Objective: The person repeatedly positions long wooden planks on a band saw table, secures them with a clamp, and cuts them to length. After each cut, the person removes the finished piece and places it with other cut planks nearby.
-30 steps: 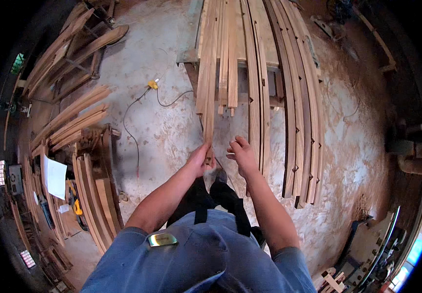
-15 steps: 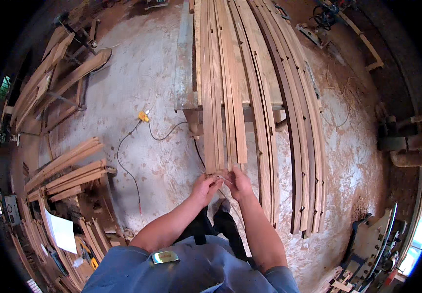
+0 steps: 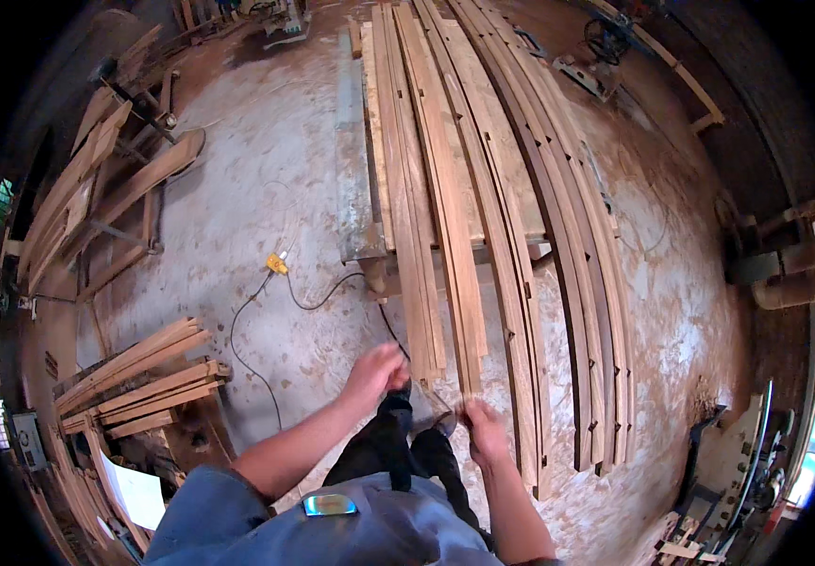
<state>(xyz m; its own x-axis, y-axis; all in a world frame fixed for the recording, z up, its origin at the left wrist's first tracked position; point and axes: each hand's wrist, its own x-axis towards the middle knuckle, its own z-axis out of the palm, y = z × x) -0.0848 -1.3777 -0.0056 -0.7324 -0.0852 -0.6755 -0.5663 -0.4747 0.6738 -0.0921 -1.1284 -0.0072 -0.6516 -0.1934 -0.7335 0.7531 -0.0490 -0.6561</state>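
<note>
Planks are lying long; the left hand and right hand are near their near ends, grips too blurry to tell. Better lifting both ends level.

Workbench, long wooden slats stacked lengthwise

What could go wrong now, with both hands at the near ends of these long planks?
1. The long planks overhang their support far toward the person; a pulled one might tip or slide off.
2. The left hand and right hand are bare, so splinters are possible.
3. The black cable crosses the floor nearby, a trip hazard.
</note>
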